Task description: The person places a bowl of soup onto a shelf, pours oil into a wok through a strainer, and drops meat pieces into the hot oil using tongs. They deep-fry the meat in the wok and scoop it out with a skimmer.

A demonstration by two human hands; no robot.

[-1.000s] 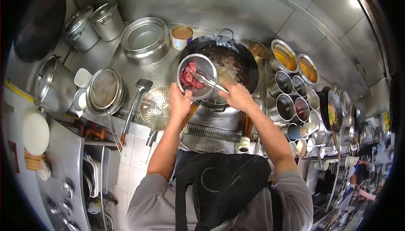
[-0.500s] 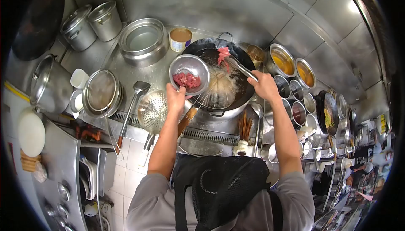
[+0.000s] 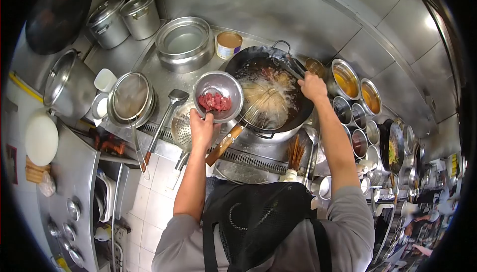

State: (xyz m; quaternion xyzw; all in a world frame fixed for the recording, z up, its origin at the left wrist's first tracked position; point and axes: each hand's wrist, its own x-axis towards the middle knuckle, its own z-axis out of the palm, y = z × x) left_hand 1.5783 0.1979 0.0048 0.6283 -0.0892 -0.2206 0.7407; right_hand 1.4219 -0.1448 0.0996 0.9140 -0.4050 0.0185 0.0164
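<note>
My left hand (image 3: 202, 130) grips the near rim of a metal bowl (image 3: 232, 84), tilted towards me, with pieces of raw red meat (image 3: 215, 102) inside. The bowl is held left of a black wok (image 3: 304, 104), over the wok's near-left side. My right hand (image 3: 313, 87) is closed round metal tongs (image 3: 296, 67) at the wok's right edge; their tips point into the wok and hold no meat that I can see. Oil foams in the wok around some meat. A wire strainer (image 3: 266, 107) with a wooden handle rests in it.
Left of the wok are a perforated ladle (image 3: 181, 123), a spatula (image 3: 177, 96), stacked sieves (image 3: 130, 95) and a wide pot (image 3: 184, 61) of liquid. A tin (image 3: 228, 45) stands behind. Sauce bowls (image 3: 346, 79) and a bamboo brush (image 3: 295, 154) are on the right.
The meat in the tongs has gone into the wok, and the oil foams more. My right hand has turned the tongs more upright. The bowl has shifted left relative to the wok.
</note>
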